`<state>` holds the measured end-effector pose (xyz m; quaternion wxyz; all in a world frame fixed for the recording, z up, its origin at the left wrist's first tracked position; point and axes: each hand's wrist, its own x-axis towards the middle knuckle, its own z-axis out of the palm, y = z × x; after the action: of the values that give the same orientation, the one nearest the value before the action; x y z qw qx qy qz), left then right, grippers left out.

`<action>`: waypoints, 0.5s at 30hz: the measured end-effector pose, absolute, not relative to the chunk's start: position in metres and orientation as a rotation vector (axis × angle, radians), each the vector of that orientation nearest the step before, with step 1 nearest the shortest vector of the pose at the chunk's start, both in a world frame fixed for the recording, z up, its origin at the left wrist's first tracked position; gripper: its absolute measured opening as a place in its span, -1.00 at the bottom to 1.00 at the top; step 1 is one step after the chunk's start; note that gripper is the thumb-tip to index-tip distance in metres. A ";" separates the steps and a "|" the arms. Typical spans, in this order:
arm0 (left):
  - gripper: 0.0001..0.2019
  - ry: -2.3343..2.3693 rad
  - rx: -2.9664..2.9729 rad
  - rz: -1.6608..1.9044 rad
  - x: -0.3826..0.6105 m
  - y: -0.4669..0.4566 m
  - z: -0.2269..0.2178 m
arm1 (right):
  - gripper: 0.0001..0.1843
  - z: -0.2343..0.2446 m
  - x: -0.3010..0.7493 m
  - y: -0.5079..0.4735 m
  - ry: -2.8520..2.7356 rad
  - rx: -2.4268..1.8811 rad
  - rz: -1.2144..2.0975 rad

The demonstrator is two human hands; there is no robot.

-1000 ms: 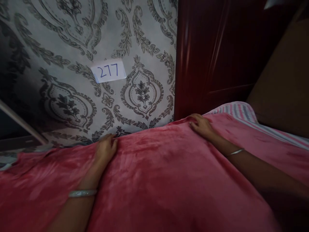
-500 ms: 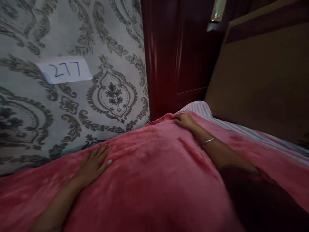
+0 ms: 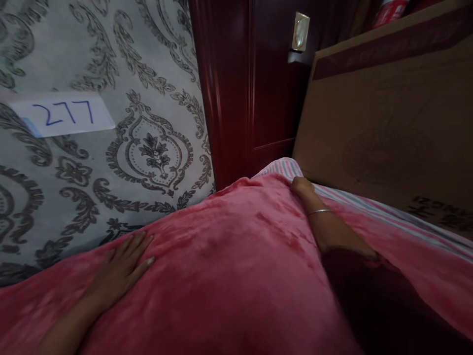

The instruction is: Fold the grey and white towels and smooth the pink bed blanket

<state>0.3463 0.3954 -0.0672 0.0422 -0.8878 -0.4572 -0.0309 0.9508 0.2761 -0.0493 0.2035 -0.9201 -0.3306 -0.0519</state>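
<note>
A plush pink-red blanket [image 3: 229, 276] spreads over the bed and fills the lower view. My left hand [image 3: 118, 271] lies flat on it at the left, fingers stretched out and slightly apart, holding nothing. At the blanket's far right edge, my right hand [image 3: 303, 190] is closed on the fabric, with its fingertips hidden. A thin silver bangle [image 3: 320, 211] circles the right wrist. Just beyond that hand, a striped pink, grey and white sheet [image 3: 283, 167] shows from under the blanket.
Patterned wallpaper [image 3: 151, 148] runs along the left, bearing a paper label [image 3: 70, 114] marked 277. A dark red wooden door [image 3: 229, 98] with a metal fitting [image 3: 300, 32] stands behind the bed. At the right, a large cardboard box [image 3: 369, 118] borders the bed; a red-and-white container [image 3: 390, 12] shows above it.
The view has swung to the right, showing more of the box. My right hand has moved across to the blanket's right edge and closed there. My left hand stays flat on the blanket.
</note>
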 end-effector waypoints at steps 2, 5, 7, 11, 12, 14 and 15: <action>-0.31 -1.401 -2.735 -0.078 0.346 0.394 -0.065 | -0.51 -0.049 0.950 0.276 -0.801 -2.561 -0.170; -0.33 -1.365 -2.741 -0.118 0.344 0.396 -0.066 | -0.48 -0.047 0.950 0.273 -0.654 -2.528 -0.221; -0.33 -1.344 -2.743 -0.133 0.342 0.399 -0.069 | -0.47 -0.048 0.949 0.272 -0.629 -2.499 -0.240; -0.32 -1.369 -2.746 -0.135 0.344 0.399 -0.069 | -0.56 -0.055 0.946 0.276 -0.687 -2.480 -0.195; -0.31 -1.394 -2.745 -0.125 0.345 0.398 -0.069 | -0.58 -0.056 0.945 0.278 -0.715 -2.478 -0.176; -0.30 -1.430 -2.751 -0.109 0.348 0.396 -0.067 | -0.58 -0.055 0.946 0.278 -0.785 -2.472 -0.136; -0.30 -1.432 -2.753 -0.116 0.348 0.396 -0.067 | -0.55 -0.053 0.948 0.276 -0.822 -2.467 -0.114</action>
<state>0.3481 0.3957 -0.0671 0.0181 -0.8865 -0.4609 -0.0373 0.9475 0.2759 -0.0528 0.2664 -0.9136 -0.3043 -0.0421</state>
